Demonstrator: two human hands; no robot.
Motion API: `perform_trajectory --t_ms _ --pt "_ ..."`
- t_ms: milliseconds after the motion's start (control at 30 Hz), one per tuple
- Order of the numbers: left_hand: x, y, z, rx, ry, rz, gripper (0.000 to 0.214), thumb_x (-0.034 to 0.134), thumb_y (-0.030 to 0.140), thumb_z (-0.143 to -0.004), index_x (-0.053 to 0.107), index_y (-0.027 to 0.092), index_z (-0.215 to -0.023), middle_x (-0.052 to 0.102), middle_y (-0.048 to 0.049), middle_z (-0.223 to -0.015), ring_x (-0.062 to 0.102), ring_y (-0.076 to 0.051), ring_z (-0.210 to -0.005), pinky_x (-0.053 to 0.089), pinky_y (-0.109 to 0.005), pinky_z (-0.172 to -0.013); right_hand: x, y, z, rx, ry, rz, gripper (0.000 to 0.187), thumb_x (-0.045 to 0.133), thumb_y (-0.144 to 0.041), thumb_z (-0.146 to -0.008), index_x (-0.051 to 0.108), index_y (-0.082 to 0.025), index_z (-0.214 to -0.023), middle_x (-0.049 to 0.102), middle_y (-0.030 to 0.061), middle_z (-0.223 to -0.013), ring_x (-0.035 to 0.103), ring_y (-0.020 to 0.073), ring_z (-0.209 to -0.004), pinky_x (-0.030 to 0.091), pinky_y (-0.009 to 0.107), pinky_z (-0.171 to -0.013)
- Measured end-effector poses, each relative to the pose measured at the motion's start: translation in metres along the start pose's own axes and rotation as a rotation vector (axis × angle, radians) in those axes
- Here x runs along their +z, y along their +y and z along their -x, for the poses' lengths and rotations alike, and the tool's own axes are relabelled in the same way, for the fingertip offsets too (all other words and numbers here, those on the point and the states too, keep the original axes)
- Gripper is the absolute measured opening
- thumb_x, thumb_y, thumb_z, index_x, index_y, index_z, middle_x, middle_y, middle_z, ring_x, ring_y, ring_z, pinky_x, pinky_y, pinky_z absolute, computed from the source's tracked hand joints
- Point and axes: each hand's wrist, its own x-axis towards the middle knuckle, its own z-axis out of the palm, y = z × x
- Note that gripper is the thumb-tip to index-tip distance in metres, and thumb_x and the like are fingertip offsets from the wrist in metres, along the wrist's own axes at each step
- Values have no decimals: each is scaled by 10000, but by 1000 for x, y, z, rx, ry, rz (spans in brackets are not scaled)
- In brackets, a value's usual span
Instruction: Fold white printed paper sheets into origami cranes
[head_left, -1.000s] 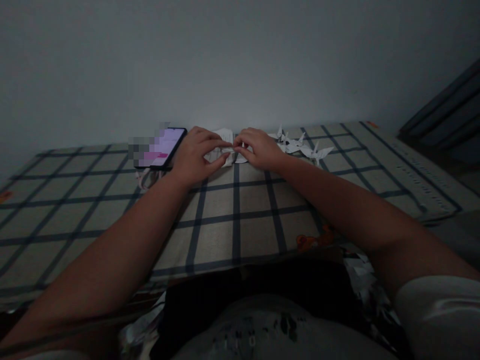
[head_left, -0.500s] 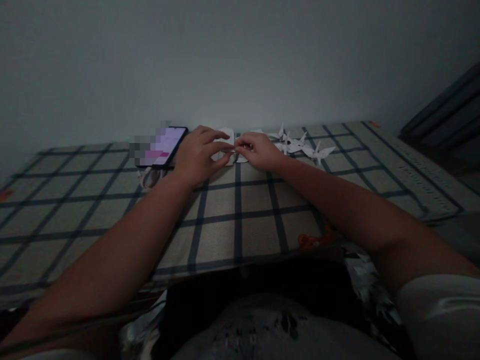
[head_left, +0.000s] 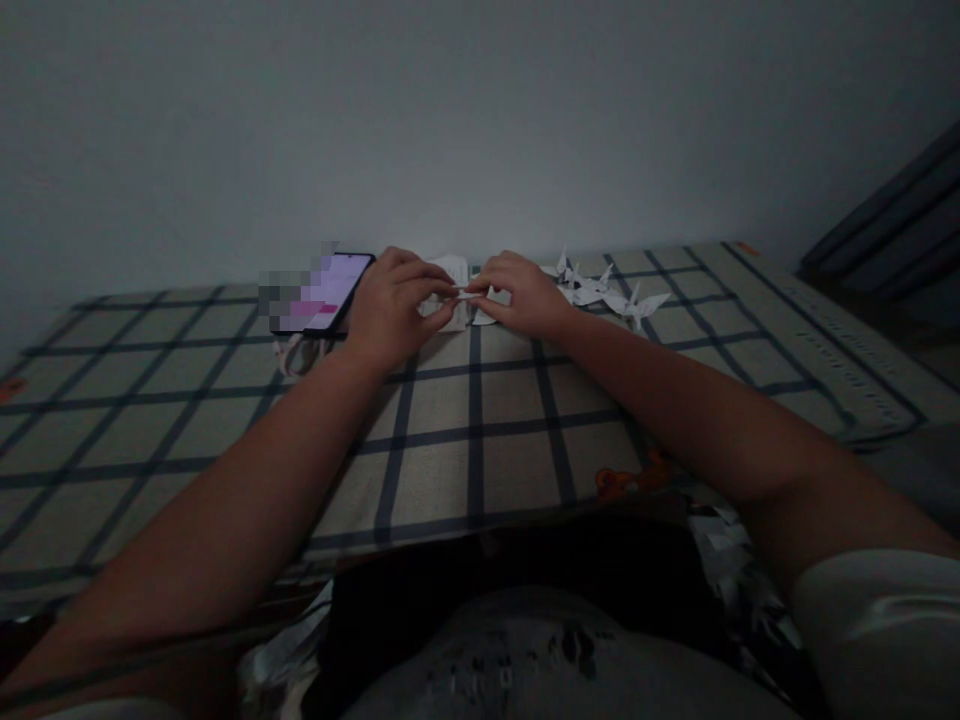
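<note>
L hand (head_left: pixel 394 305) & R hand (head_left: pixel 529 298) are nearly meeting, tip to tip, above a checked, cloth-covered surface (head_left: pixel 435 440). On each, thumb & index are drawing close, nearly closed, pinching a small pc. of white paper (head_left: pixel 463 295) btwn them. Other L fingers are arching loosely above; other R fingers are curling in. Shape of the pc. is hard to make out: fingers are covering most of it & light is v. dim. A faintly printed paper sheet (head_left: pixel 452 268) is showing just behind, partly hidden by the hands. The pinched pc. is sitting right at the fingertips, centrally, w/ a smartphone (head_left: pixel 345 285) lying L of the L hand, part masked by pixel blocks, & a pale strap (head_left: pixel 296 355) looping nearer the viewer. Several white origami cranes (head_left: pixel 634 303) are resting beyond the R wrist, some overlapping.
</note>
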Motion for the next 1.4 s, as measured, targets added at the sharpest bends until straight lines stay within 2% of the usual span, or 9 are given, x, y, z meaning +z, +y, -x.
perform_trajectory --t_ms 233,500,800,967,1167,1400 --pt "1 1 0 -23 0 35 144 668 295 -806 756 248 -910 733 -44 -981 581 -259 -994 422 -483 -937 2 1 -1 -64 -4 82 233 517 -329 -959 682 -164 -960 644 71 -929 526 205 -930 399 404 -878" --pt "1 2 0 2 -7 -33 203 658 329 -822 760 254 -981 731 -48 -1003 581 -259 -986 435 -473 -903 3 2 -1 -85 -3 101 214 505 -295 -962 666 -159 -925 627 61 -896 523 197 -915 404 402 -875" --pt "2 1 0 8 4 -26 162 680 320 -808 758 266 -940 727 -47 -985 575 -258 -999 438 -475 -898 3 3 2 -155 34 176 248 484 -302 -972 690 -165 -985 632 68 -923 528 210 -929 404 409 -853" --pt "2 3 0 2 14 -20 131 674 308 -797 760 269 -887 726 -40 -940 573 -253 -981 438 -479 -899 1 6 2 -168 -9 168 262 468 -312 -975 695 -184 -1008 637 78 -975 528 226 -971 396 436 -878" --pt "-1 8 -1 -46 -3 10 116 664 319 -798 746 263 -857 717 -43 -975 579 -253 -973 426 -477 -922 -1 -2 0 -96 -21 95 250 458 -310 -975 669 -175 -982 638 87 -978 523 228 -984 395 424 -899" --pt "0 8 1 -75 5 6 98 664 316 -808 720 258 -864 697 -51 -1104 591 -257 -1055 423 -486 -964 0 -4 -1 95 14 -32 264 588 -409 -913 653 -153 -905 616 56 -846 518 178 -829 400 337 -795"
